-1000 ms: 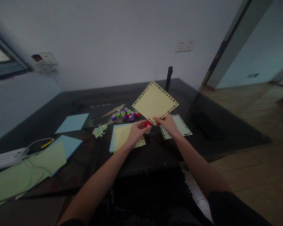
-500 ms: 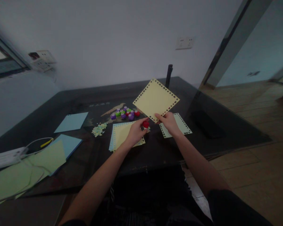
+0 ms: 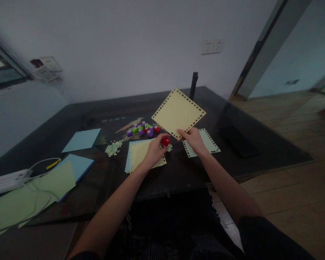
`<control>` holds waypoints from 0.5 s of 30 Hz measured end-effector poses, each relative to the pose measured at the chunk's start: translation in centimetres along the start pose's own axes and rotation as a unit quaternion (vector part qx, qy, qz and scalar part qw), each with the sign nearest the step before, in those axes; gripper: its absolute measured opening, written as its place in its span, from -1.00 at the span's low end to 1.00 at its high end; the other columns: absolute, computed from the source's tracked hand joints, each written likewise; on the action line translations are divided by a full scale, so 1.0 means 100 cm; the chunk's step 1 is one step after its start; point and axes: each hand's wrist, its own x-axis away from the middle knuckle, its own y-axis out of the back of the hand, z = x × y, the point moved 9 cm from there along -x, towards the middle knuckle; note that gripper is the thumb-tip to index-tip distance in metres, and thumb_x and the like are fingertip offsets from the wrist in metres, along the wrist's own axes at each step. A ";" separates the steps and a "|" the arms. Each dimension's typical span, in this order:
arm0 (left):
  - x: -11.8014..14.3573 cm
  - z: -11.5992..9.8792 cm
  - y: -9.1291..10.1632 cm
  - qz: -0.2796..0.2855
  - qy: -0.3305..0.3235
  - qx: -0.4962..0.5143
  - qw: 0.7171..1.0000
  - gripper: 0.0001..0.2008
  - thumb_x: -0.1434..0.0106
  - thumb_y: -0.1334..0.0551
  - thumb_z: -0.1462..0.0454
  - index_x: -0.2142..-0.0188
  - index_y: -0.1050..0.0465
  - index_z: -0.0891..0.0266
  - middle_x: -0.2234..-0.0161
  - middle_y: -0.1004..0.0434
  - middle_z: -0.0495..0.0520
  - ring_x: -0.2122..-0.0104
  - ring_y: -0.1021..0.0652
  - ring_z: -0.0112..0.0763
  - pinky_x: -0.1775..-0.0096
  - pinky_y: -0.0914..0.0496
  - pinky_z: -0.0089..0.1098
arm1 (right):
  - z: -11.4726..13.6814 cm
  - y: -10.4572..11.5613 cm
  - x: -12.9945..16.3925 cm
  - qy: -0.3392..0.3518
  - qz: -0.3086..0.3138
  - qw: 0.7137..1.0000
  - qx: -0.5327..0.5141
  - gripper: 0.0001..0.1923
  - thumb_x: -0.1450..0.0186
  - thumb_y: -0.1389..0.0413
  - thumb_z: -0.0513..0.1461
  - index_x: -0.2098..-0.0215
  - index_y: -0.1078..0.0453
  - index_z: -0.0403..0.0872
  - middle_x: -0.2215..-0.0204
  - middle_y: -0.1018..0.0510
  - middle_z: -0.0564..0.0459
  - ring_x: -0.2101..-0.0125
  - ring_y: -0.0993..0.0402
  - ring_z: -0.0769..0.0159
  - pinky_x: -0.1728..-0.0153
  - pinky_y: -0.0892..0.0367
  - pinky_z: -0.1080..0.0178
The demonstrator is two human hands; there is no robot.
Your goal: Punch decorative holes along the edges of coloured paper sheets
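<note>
In my left hand (image 3: 155,150) is a small red craft paper punch (image 3: 166,141), gripped between thumb and fingers. My right hand (image 3: 194,139) pinches the lower corner of a yellow paper sheet (image 3: 178,112), raised above the table and turned like a diamond. Small shapes are punched along all of its edges. The punch is close to that lower corner, apart from the sheet. Beneath my left hand lies a stack of punched yellow and blue sheets (image 3: 137,155). A pale green punched sheet (image 3: 206,141) lies under my right hand.
Several purple, green and red punches (image 3: 143,129) stand behind the stack. Paper cut-outs (image 3: 113,148) are heaped to its left. Blue sheets (image 3: 82,140), green sheets (image 3: 54,180) and a white power strip (image 3: 8,182) lie at left. A dark phone-like slab (image 3: 238,141) lies at right.
The red punch has tilted and moved slightly up and left in my left hand, whose fingers have closed further around it. The yellow sheet stays held in nearly the same position.
</note>
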 end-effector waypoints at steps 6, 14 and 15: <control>0.003 -0.028 -0.001 0.019 -0.126 -0.170 0.977 -0.58 -0.13 -0.02 0.54 0.04 -0.30 0.24 0.02 -0.41 0.17 -0.02 -0.38 -0.28 -0.05 -0.29 -0.18 | 0.006 -0.001 0.003 -0.006 -0.002 1.000 -0.007 -0.68 -0.03 -0.21 -0.03 0.50 -0.44 -0.15 0.56 -0.55 -0.02 0.59 -0.44 0.32 0.54 -0.39 0.26; 0.003 -0.028 -0.005 0.052 -0.138 -0.226 0.963 -0.54 -0.14 0.03 0.54 -0.03 -0.24 0.29 0.04 -0.39 0.21 -0.01 -0.37 -0.30 -0.02 -0.31 -0.22 | 0.008 -0.001 0.004 -0.006 -0.002 1.000 -0.001 -0.66 -0.04 -0.21 -0.01 0.50 -0.46 -0.15 0.54 -0.57 -0.06 0.58 -0.45 0.31 0.52 -0.41 0.25; 0.003 -0.025 -0.004 0.053 -0.129 -0.228 0.964 -0.53 -0.13 0.02 0.54 -0.03 -0.24 0.28 0.04 -0.39 0.21 -0.01 -0.37 -0.29 -0.02 -0.32 -0.21 | 0.007 -0.002 0.004 -0.008 -0.001 1.000 -0.003 -0.66 -0.03 -0.22 -0.01 0.49 -0.47 -0.15 0.53 -0.57 -0.07 0.58 -0.45 0.31 0.52 -0.42 0.25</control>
